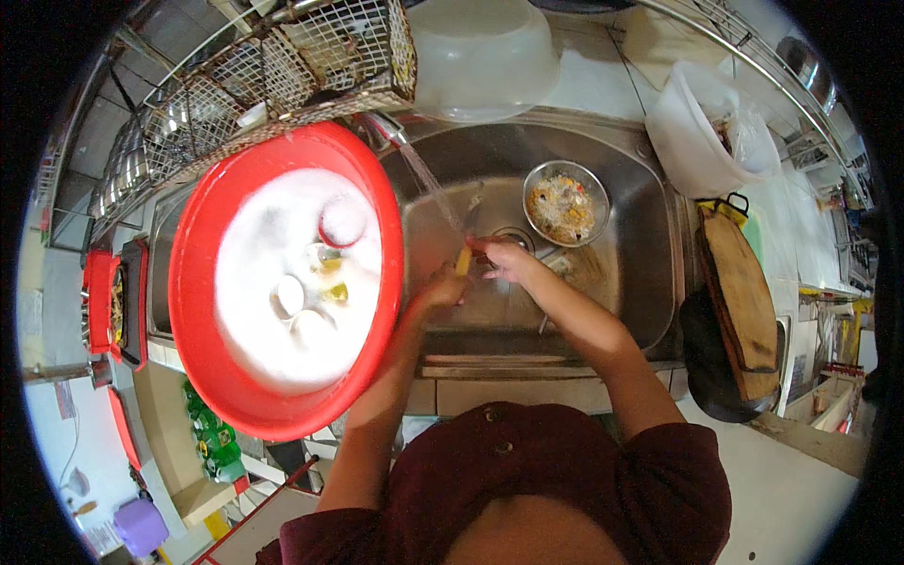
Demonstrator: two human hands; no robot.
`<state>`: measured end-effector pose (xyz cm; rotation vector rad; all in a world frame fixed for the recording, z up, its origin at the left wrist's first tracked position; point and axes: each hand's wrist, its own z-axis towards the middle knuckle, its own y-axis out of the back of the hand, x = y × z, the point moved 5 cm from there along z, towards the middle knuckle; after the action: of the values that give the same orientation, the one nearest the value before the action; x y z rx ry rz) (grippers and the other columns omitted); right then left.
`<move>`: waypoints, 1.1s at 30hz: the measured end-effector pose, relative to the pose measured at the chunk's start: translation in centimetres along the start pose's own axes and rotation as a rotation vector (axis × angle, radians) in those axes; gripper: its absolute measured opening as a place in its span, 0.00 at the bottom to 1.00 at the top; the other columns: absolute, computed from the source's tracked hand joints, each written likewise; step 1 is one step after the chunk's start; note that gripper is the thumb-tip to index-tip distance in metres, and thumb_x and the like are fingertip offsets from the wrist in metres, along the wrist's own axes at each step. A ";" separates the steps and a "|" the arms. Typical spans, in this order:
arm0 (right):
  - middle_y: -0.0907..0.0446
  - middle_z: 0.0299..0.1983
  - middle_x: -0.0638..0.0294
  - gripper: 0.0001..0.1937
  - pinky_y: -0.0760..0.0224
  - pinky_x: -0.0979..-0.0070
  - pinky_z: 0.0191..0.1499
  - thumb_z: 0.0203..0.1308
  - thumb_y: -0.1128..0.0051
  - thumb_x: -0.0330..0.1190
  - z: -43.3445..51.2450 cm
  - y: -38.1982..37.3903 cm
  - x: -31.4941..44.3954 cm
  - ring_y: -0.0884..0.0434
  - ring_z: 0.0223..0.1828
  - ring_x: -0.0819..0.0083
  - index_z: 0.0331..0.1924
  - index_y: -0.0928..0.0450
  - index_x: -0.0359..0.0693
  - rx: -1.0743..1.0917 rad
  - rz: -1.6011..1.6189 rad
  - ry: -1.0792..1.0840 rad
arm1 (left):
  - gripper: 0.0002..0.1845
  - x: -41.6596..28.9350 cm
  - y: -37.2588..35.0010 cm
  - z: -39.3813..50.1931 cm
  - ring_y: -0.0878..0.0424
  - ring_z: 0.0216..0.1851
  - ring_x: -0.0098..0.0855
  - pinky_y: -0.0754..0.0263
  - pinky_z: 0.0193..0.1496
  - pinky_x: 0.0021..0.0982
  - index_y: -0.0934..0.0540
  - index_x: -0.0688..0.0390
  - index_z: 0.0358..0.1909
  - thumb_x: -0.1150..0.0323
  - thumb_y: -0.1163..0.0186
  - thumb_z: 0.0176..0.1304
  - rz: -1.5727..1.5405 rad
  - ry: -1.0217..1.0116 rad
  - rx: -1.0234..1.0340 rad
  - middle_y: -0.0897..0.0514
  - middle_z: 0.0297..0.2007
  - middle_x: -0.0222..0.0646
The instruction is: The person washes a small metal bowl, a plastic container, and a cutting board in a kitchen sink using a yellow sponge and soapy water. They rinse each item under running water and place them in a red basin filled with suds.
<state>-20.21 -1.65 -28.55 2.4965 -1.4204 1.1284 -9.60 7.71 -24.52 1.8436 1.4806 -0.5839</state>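
My left hand (446,284) is shut on the yellow handle of a knife (463,261), whose blade points away from me under the running tap (388,128). At the knife's handle, the fingers of my right hand (503,258) are bent and partly spread; whether they grip it I cannot tell. Both hands are over the stainless steel sink (438,205). To their left a large red basin (191,282) holds white suds with cups and other dishes in them. A metal bowl (533,226) of food scraps stands in the sink, right of the water stream.
A rusty wire rack (311,56) hangs at the upper left beside a large translucent tub (487,63). Behind the sink's right corner is a white container (678,134) with a plastic bag. Wooden cutting boards (741,296) lean over a black pan (706,381) at the right.
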 end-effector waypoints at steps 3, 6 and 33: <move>0.20 0.38 0.70 0.10 0.32 0.64 0.45 0.57 0.42 0.43 1.6 0.3 1.3 0.24 0.40 0.72 0.40 0.21 0.51 0.104 -0.001 0.016 | 0.10 0.8 -1.4 1.9 0.31 0.17 0.25 0.36 0.20 0.30 0.29 0.60 0.29 0.64 0.49 0.63 -0.044 0.034 -0.016 0.29 0.17 0.27; 0.21 0.40 0.73 0.12 0.37 0.64 0.44 0.58 0.43 0.44 2.2 -0.2 1.8 0.27 0.47 0.74 0.42 0.21 0.50 0.227 0.090 -0.022 | 0.11 1.5 -1.2 2.4 0.28 0.20 0.29 0.33 0.22 0.33 0.30 0.64 0.37 0.65 0.46 0.61 -0.020 0.000 -0.055 0.26 0.20 0.33; 0.24 0.49 0.67 0.20 0.45 0.36 0.54 0.57 0.44 0.52 4.3 0.6 1.0 0.31 0.54 0.64 0.49 0.26 0.54 -0.019 0.325 -0.198 | 0.21 2.0 2.0 -6.1 0.30 0.20 0.26 0.33 0.22 0.30 0.34 0.63 0.53 0.61 0.46 0.64 0.106 0.023 -0.125 0.28 0.21 0.28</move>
<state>-17.95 -4.38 -31.21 2.4835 -1.9353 0.9193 -7.63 13.40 -21.48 1.8241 1.3921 -0.4119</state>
